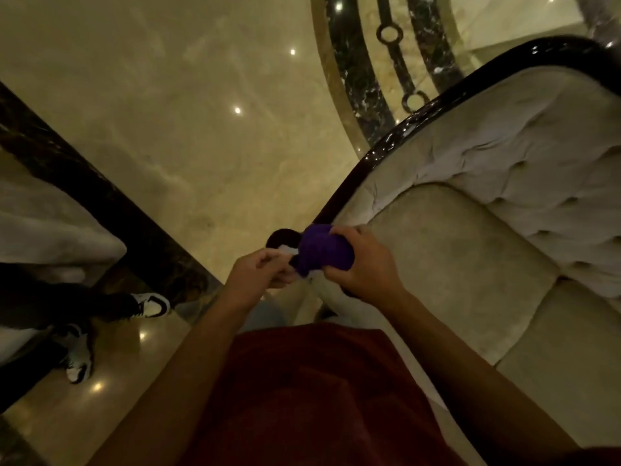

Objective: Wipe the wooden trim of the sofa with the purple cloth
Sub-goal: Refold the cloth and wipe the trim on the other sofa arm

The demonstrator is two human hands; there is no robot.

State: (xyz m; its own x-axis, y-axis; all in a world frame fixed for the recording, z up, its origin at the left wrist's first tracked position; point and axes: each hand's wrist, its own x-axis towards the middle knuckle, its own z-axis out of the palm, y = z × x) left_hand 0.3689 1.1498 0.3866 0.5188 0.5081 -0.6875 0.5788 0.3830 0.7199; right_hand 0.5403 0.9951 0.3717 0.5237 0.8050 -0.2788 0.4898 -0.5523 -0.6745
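Gripping the bunched purple cloth point(321, 247) in the closed right hand point(359, 264), pressing it onto the near end of the dark wooden trim point(386, 142) of the cream sofa point(470, 264). Pinching the cloth's lower edge with the left hand point(258, 274), fingers curled, just beside the right.

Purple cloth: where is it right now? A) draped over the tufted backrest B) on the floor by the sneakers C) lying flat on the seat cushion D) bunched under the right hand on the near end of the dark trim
D: the purple cloth is bunched under the right hand, pressed on the near end of the sofa's dark wooden trim; the left hand is beside it.
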